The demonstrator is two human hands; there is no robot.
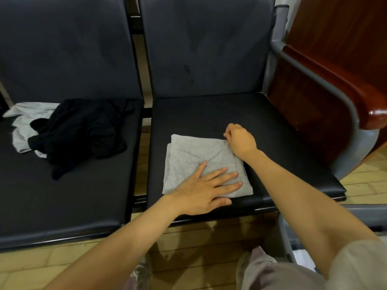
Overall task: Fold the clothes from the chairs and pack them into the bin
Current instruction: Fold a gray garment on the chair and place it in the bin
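garment [188, 155] grey knit, folded square | left hand [205, 189] flat | right hand [240, 141] pinches corner

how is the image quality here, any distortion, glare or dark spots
In the head view the wide lens bows the chair frame near the edges; a glare spot sits on the wooden armrest; the black garment loses fold detail against the dark seat; the grey folded cloth under the left hand is sharp and evenly lit.
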